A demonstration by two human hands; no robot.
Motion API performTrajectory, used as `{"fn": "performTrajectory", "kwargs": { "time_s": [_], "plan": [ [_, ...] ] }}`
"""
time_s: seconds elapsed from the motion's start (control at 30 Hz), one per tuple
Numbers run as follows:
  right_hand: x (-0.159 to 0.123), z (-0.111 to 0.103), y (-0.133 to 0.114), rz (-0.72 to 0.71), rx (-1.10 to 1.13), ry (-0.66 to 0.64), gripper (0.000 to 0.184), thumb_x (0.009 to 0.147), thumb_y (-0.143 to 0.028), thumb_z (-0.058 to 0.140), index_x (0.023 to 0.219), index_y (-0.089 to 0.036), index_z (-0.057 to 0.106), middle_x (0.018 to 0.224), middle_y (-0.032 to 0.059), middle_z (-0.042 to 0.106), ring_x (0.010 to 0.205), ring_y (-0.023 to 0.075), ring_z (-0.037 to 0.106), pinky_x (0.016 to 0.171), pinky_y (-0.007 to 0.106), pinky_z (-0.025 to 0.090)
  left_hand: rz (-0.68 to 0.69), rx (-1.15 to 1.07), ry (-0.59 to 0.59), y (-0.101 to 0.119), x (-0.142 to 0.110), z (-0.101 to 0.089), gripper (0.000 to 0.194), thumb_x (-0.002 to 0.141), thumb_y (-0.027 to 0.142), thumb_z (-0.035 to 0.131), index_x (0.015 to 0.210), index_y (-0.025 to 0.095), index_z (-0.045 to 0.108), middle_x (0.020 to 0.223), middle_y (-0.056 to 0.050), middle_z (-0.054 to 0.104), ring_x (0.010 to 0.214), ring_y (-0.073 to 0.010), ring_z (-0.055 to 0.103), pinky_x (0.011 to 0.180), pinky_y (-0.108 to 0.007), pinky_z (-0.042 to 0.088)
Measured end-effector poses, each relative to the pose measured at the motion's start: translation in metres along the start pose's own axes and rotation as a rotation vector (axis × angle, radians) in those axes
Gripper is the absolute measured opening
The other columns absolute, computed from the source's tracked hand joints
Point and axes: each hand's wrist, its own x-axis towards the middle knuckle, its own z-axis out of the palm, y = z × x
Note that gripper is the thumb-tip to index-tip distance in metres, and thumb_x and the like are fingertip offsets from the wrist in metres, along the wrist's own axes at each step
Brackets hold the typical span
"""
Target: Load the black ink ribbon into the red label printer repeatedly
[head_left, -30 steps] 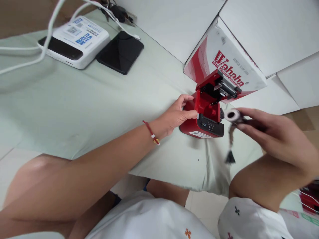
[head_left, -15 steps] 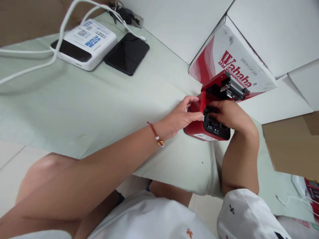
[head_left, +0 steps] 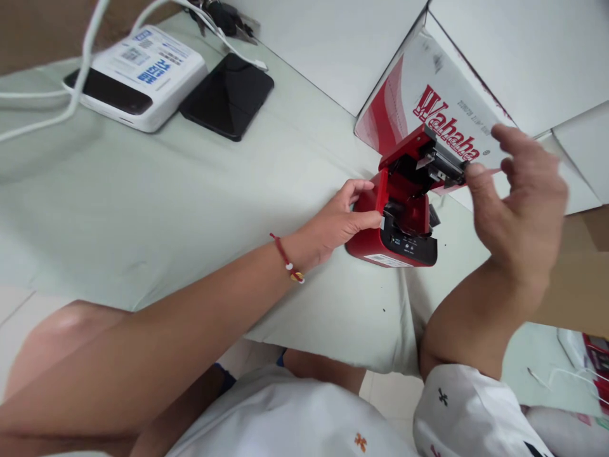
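Observation:
A red thermal printer with a black front panel stands on the pale green cloth, its lid raised. Inside, the red roll compartment shows, and no roll is visible in it. My left hand grips the printer's left side, thumb on the upper edge and fingers along the wall. To the right of the lid, my right hand is raised with fingers apart and holds nothing. Its thumb tip is at the lid's right edge; whether it touches cannot be told. A small dark piece sticks out at the compartment's right side.
Behind the printer leans a white and red Wahaha carton among white boxes. At the upper left lie a white device with a label, a black phone, white cables and keys. Brown cardboard stands right.
My right hand has come out of the printer's compartment and moved up and right to the lid's edge, fingers spreading. My left hand keeps its hold. The view has shifted slightly.

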Motion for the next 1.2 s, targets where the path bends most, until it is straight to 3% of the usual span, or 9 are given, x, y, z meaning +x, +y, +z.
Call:
{"fn": "performTrajectory", "kwargs": {
  "time_s": [0.07, 0.23, 0.33, 0.43, 0.53, 0.73, 0.83, 0.97, 1.2],
  "plan": [
    [0.003, 0.009, 0.007, -0.031, -0.047, -0.065, 0.065, 0.107, -0.049, 0.06, 0.166, -0.023, 0.053, 0.161, 0.0164, 0.063, 0.153, 0.0356, 0.057, 0.128, 0.06, 0.046, -0.004, 0.003, 0.01, 0.001, 0.0, 0.001, 0.058, 0.075, 0.025, 0.078, 0.128, 0.025, 0.056, 0.147, -0.008, 0.066, 0.147, -0.0281, 0.055, 0.126, -0.043, 0.042],
    [0.004, 0.011, 0.006, -0.042, -0.045, -0.154, 0.054, 0.105, -0.046, 0.062, 0.152, -0.02, 0.068, 0.141, 0.0133, 0.077, 0.125, 0.0285, 0.075, 0.113, 0.048, 0.059, 0.035, 0.075, 0.06, 0.001, -0.004, 0.006, 0.05, 0.078, 0.025, 0.073, 0.126, 0.025, 0.057, 0.15, -0.009, 0.064, 0.147, -0.0277, 0.055, 0.128, -0.044, 0.041],
    [0.001, 0.005, 0.0, -0.038, -0.04, -0.137, 0.052, 0.102, -0.043, 0.064, 0.148, -0.018, 0.072, 0.135, 0.0127, 0.08, 0.115, 0.026, 0.078, 0.108, 0.042, 0.061, 0.238, 0.327, 0.135, 0.003, -0.012, 0.013, 0.047, 0.084, 0.022, 0.068, 0.13, 0.024, 0.062, 0.16, -0.012, 0.058, 0.155, -0.0306, 0.049, 0.132, -0.048, 0.036],
    [-0.001, 0.003, -0.002, -0.056, -0.059, -0.147, 0.056, 0.101, -0.041, 0.065, 0.15, -0.016, 0.07, 0.139, 0.0141, 0.078, 0.122, 0.0282, 0.076, 0.11, 0.043, 0.06, 0.53, 0.641, 0.036, 0.002, -0.021, 0.019, 0.042, 0.084, 0.02, 0.072, 0.125, 0.028, 0.073, 0.169, -0.009, 0.054, 0.167, -0.0371, 0.033, 0.139, -0.057, 0.021],
    [-0.004, 0.001, -0.005, -0.042, -0.072, -0.171, 0.056, 0.101, -0.041, 0.065, 0.152, -0.018, 0.07, 0.14, 0.013, 0.078, 0.124, 0.0304, 0.076, 0.11, 0.046, 0.06, 0.667, 0.862, -0.14, -0.006, -0.03, 0.024, 0.025, 0.09, 0.023, 0.073, 0.114, 0.03, 0.079, 0.156, -0.007, 0.068, 0.167, -0.0391, 0.037, 0.142, -0.064, 0.006],
    [-0.012, -0.019, -0.018, -0.046, -0.024, -0.272, 0.044, 0.105, -0.042, 0.059, 0.144, -0.027, 0.076, 0.137, 0.0043, 0.08, 0.123, 0.0291, 0.078, 0.108, 0.044, 0.059, 0.76, 0.994, -0.082, -0.023, -0.042, 0.028, 0.026, 0.099, 0.017, 0.063, 0.113, 0.03, 0.081, 0.138, -0.009, 0.075, 0.15, -0.0321, 0.056, 0.132, -0.058, 0.036],
    [-0.015, -0.025, -0.022, -0.037, -0.057, -0.329, 0.038, 0.106, -0.043, 0.056, 0.129, -0.03, 0.083, 0.109, 0.0025, 0.085, 0.093, 0.0251, 0.08, 0.088, 0.039, 0.06, 0.859, 1.088, -0.001, -0.028, -0.042, 0.026, 0.028, 0.1, 0.015, 0.062, 0.113, 0.031, 0.081, 0.132, -0.009, 0.076, 0.141, -0.0306, 0.061, 0.12, -0.052, 0.049],
    [-0.018, -0.023, -0.027, -0.064, -0.152, -0.458, 0.035, 0.104, -0.038, 0.055, 0.115, -0.029, 0.087, 0.08, 0.0024, 0.08, 0.062, 0.0192, 0.067, 0.065, 0.032, 0.045, 1.022, 1.17, 0.086, -0.035, -0.04, 0.025, 0.026, 0.101, 0.015, 0.065, 0.116, 0.03, 0.08, 0.138, -0.008, 0.073, 0.147, -0.0283, 0.056, 0.124, -0.05, 0.048],
    [-0.013, -0.013, -0.042, -0.137, -0.35, -0.573, 0.037, 0.1, -0.029, 0.048, 0.091, -0.024, 0.084, 0.068, 0.0057, 0.073, 0.054, 0.0181, 0.054, 0.062, 0.033, 0.032, 1.023, 1.148, 0.097, -0.04, -0.04, 0.027, 0.024, 0.1, 0.015, 0.065, 0.112, 0.029, 0.079, 0.147, -0.008, 0.069, 0.159, -0.0296, 0.048, 0.136, -0.055, 0.038]
  ]
}}
